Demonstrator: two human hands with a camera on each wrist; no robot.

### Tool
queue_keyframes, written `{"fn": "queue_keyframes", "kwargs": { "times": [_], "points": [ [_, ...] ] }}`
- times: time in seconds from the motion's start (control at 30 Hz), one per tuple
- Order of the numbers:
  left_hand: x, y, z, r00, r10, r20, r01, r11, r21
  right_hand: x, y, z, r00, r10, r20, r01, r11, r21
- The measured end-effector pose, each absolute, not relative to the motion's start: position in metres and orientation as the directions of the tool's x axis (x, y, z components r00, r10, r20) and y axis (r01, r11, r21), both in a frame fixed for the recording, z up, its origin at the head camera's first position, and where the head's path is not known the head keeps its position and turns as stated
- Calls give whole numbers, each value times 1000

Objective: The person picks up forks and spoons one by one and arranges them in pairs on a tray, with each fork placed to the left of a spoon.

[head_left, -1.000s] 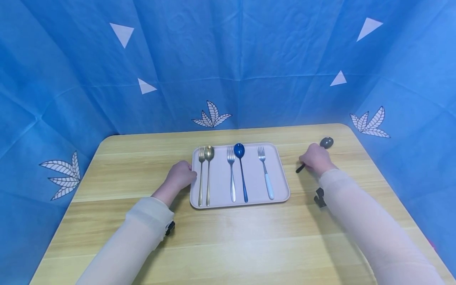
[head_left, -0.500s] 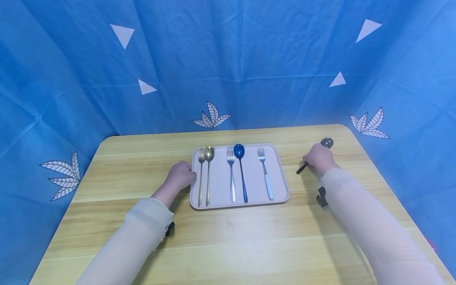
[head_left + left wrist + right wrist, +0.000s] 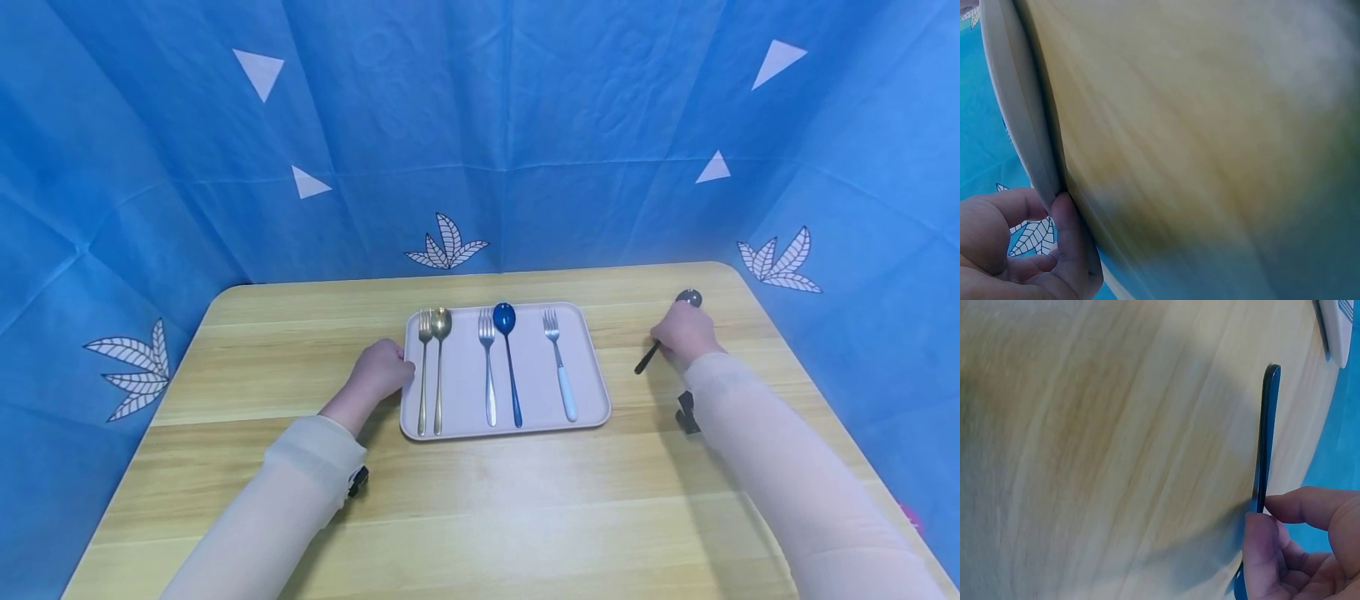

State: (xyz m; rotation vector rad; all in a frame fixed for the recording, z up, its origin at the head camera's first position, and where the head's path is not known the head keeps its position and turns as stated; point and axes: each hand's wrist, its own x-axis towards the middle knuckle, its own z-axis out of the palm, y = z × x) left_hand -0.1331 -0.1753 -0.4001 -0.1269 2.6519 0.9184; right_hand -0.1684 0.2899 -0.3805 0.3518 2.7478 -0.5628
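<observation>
A pale rectangular tray (image 3: 465, 367) lies on the wooden table. My left hand (image 3: 380, 369) pinches its left rim; in the left wrist view the thumb and fingers (image 3: 1069, 244) close on the tray edge (image 3: 1022, 106). On the tray are a gold fork (image 3: 424, 329), a gold spoon (image 3: 441, 323), a silver fork (image 3: 487, 329), a blue spoon (image 3: 505, 318) and a fork with a light blue handle (image 3: 566, 396). Right of the tray, my right hand (image 3: 686, 332) pinches a black spoon (image 3: 1266, 431) by its handle, the bowl pointing away. Part of the handle is hidden by the fingers.
The light wooden table (image 3: 510, 517) has rounded far corners. A blue curtain (image 3: 480, 125) with white triangles and leaf prints surrounds its back and sides. Dark devices show under both wrists.
My right hand has moved a little to the right, and the black spoon's handle end has shifted right with it. The left hand and the tray stay in place.
</observation>
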Motion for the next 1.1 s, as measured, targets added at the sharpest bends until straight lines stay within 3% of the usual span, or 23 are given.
{"fn": "queue_keyframes", "kwargs": {
  "times": [0.4, 0.63, 1.1],
  "points": [
    [-135, -177, -401, -935, 21, -354, -205, 782, 589, -169, 296, -383, -923, 243, -299, 348, 857, -380],
    [-135, -176, -401, -933, 19, -358, -211, 779, 591, -168, 298, -384, -943, 232, -239, 310, 874, -375],
    [-136, -177, -403, -935, 16, -354, -208, 783, 586, -169, 301, -385, -927, 287, -241, 363, 848, -385]
  ]
}}
